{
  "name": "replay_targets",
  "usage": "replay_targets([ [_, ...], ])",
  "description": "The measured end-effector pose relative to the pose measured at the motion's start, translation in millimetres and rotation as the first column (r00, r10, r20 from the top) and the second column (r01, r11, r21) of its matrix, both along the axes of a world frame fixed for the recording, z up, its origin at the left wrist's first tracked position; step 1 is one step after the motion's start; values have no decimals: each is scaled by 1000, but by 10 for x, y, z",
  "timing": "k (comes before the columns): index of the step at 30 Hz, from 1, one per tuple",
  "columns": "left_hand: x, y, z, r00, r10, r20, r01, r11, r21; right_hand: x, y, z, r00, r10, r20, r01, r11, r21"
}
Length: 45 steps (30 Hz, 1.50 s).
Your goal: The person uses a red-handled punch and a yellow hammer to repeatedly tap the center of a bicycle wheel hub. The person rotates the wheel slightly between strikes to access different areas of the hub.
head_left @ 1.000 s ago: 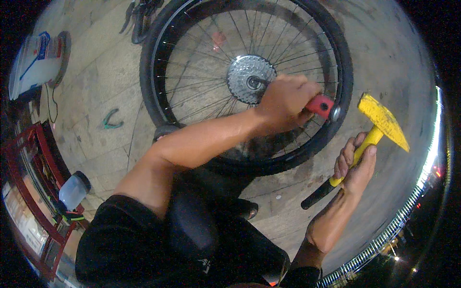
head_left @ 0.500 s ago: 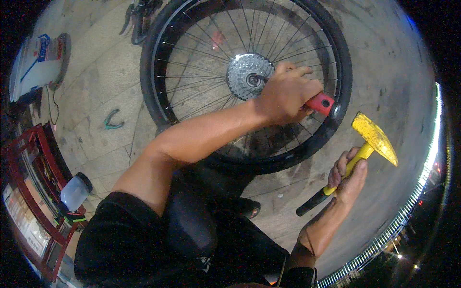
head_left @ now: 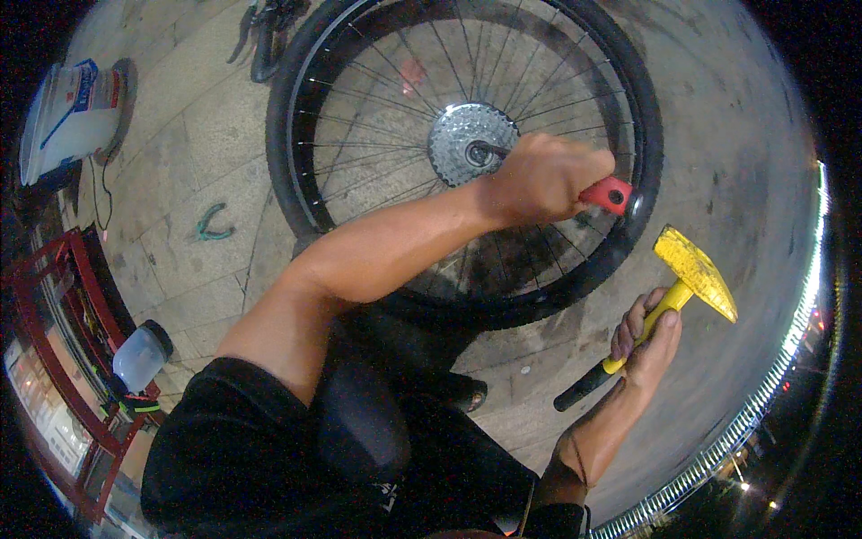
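A bicycle wheel with a black tyre lies in front of me, a silver cassette at its hub. My left hand is closed round a red-handled tool with a hole near the handle's end. From the hand the tool's dark shaft reaches to the middle of the cassette; whether its tip sits inside the hub I cannot tell. Off the wheel's right lower side, my right hand grips a yellow hammer by its yellow and black handle. The hammer head is raised, apart from the red handle.
Green-handled pliers lie on the paved floor to the left. A white bucket stands at the far left, with a red metal frame and a clear container with a dark lid nearer. Dark bicycle parts are at the top.
My left hand has turned slightly and its fingers are curled tighter round the red handle. The hammer in my right hand is a little lower in the view. The wheel stays put.
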<state>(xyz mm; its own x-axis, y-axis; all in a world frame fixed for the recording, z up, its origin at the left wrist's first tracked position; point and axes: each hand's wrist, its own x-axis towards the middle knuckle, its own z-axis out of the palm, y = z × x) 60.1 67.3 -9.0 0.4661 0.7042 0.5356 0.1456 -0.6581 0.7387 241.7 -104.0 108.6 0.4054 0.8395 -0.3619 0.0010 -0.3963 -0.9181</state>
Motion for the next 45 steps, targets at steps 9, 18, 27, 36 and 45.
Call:
replay_targets([
  [9,-8,169,196,996,-8,-93,-6,990,-141,-105,133,128,994,30,102,-33,999,23],
  [18,39,180,126,983,17,-183,-55,978,-203,-114,518,279,964,82,253,-105,991,79],
  [27,85,164,108,994,48,-99,-61,989,-133,-30,712,315,898,201,391,-201,979,-42],
  [36,70,192,121,990,110,-90,-123,981,-151,-3,955,411,877,250,411,-228,968,-103],
  [45,110,229,85,975,195,-105,-211,962,-174,-15,1036,460,907,201,369,-190,980,-67],
])
